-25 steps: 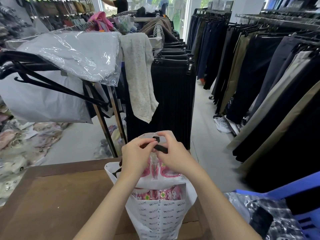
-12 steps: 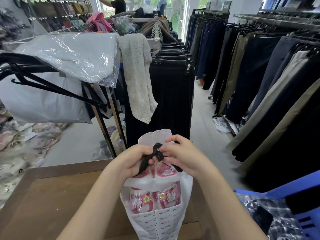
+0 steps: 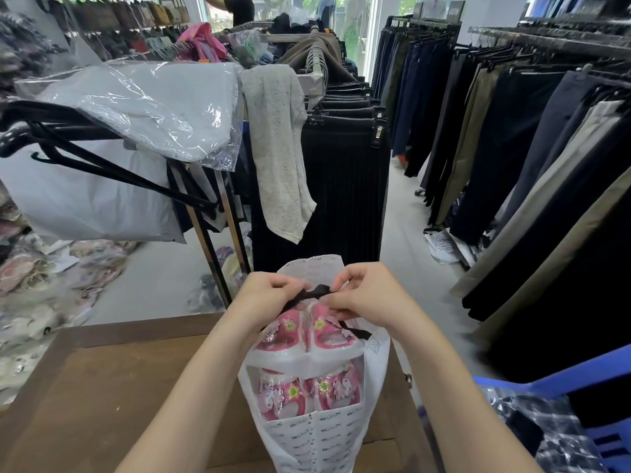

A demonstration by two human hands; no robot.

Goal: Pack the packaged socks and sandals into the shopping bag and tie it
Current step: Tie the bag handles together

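A white printed shopping bag (image 3: 317,435) stands upright on the wooden table (image 3: 102,397), at its far right edge. Pink sandals (image 3: 307,387) show through the bag's clear window, and more pink shows near its top. A black ribbon tie (image 3: 312,293) runs across the bag's mouth. My left hand (image 3: 269,298) pinches the ribbon's left end. My right hand (image 3: 365,298) pinches its right end, fingers curled over the knot area. A white flap of the bag rises behind my hands. No sock package can be made out.
A rack of black skirts (image 3: 341,186) with a grey garment (image 3: 280,148) draped over it stands just beyond the table. Trousers (image 3: 532,158) hang along the right. A blue plastic chair (image 3: 563,404) with a checked packet is at lower right. Packets lie on the floor at left.
My hands have drawn the black ribbon from a loose hanging loop into a taut line across the bag's mouth. The bag has shifted slightly right and sits taller.
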